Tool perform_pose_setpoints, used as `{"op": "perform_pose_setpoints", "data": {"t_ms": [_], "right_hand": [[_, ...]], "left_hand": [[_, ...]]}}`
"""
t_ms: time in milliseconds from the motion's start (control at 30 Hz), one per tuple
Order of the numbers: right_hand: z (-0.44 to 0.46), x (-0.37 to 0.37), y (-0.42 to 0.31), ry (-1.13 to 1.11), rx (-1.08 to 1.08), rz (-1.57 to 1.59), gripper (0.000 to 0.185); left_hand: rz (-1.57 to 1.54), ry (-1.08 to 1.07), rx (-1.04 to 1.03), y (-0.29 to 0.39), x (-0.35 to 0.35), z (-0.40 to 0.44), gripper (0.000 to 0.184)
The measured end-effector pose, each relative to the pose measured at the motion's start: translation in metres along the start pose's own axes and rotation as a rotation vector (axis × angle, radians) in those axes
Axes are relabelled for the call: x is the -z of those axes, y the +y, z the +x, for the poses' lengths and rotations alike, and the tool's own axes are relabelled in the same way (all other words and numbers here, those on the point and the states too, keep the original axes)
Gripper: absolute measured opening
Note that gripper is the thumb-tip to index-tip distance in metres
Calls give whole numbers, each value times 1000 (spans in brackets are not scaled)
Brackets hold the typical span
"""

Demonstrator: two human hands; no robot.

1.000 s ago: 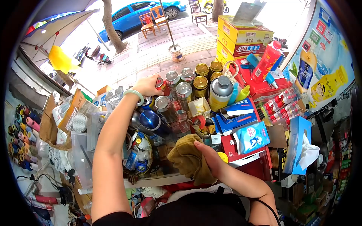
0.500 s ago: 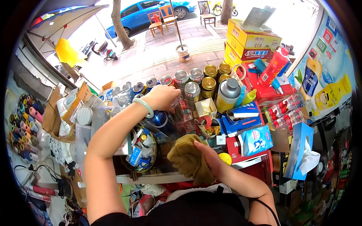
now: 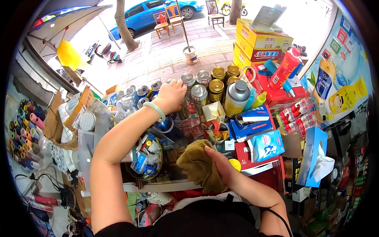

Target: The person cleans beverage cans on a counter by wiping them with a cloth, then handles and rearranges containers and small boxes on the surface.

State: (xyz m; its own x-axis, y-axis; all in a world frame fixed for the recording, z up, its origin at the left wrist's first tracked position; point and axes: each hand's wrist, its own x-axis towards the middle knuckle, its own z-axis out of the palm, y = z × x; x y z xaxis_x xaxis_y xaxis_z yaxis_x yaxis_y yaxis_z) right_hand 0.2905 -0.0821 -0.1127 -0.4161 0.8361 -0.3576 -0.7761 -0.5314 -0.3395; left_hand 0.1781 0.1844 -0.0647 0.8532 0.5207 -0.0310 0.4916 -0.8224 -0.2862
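My left hand [image 3: 172, 96], with a pale green bangle [image 3: 156, 110] on its wrist, reaches into the rows of drink cans. Its fingers are curled round a can [image 3: 184, 111] whose lower part shows under them; most of it is hidden by the hand. Silver cans [image 3: 198, 94] and gold cans [image 3: 216, 89] stand upright just to its right. Beneath the wrist is a dark blue shiny can [image 3: 164, 126]. My right hand [image 3: 219, 164] is closed on a bunched brown cloth [image 3: 199, 162] above the counter's front edge.
A basket [image 3: 147, 173] of small items sits near the left forearm. A grey-capped spray can [image 3: 238, 96], a blue box [image 3: 252, 124] and a wipes pack [image 3: 267, 146] are on the right. Yellow cartons [image 3: 260, 39] stand behind; a tissue box [image 3: 312, 158] is far right.
My left hand has moved slightly up and away from me, now covering the back can it was in front of. My right hand and the cloth have barely moved.
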Motion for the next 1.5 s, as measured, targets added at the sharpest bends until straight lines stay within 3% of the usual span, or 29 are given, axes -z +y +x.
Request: {"op": "perform_pose_setpoints", "data": {"t_ms": [100,167,200,267,400,533,633,900,1000,1067,1100,1167,1300,1400,1500], "right_hand": [[-1,3,-1,26,-11,-10,47],[-3,3,0,5,-2,-9,47],[-3,2,0,5,-3,-10,47],[-3,0,2,25,26,-68,51],[-3,3,5,22,26,-28,51],[-8,1,6,-22,33,35,52],[-11,0,10,-6,67,20,56],[-10,-6,20,-23,92,-116,61],[-7,0,29,78,204,-134,59],[-10,6,32,46,505,-418,57],[-12,4,33,45,503,-425,57],[-14,-4,40,136,729,-556,51],[1,-17,44,50,867,-941,52],[7,-26,51,36,954,-899,54],[8,-25,42,34,907,-845,52]], "left_hand": [[37,21,1,6,10,7,69],[-311,8,64,14,20,16,82],[-312,8,65,15,16,22,82],[-443,50,-114,15,4,36,88],[-202,-125,-81,29,10,45,81],[-124,-102,-19,29,13,46,72],[-109,-73,36,24,23,28,60],[-166,204,129,23,75,-33,60],[-281,228,204,20,105,-74,60],[-314,312,202,26,121,-105,59],[-404,376,227,31,126,-120,59],[-593,469,297,50,127,-144,59],[-808,639,287,104,105,-179,62],[-903,713,311,147,97,-198,63],[-943,841,378,159,94,-213,64]]}}
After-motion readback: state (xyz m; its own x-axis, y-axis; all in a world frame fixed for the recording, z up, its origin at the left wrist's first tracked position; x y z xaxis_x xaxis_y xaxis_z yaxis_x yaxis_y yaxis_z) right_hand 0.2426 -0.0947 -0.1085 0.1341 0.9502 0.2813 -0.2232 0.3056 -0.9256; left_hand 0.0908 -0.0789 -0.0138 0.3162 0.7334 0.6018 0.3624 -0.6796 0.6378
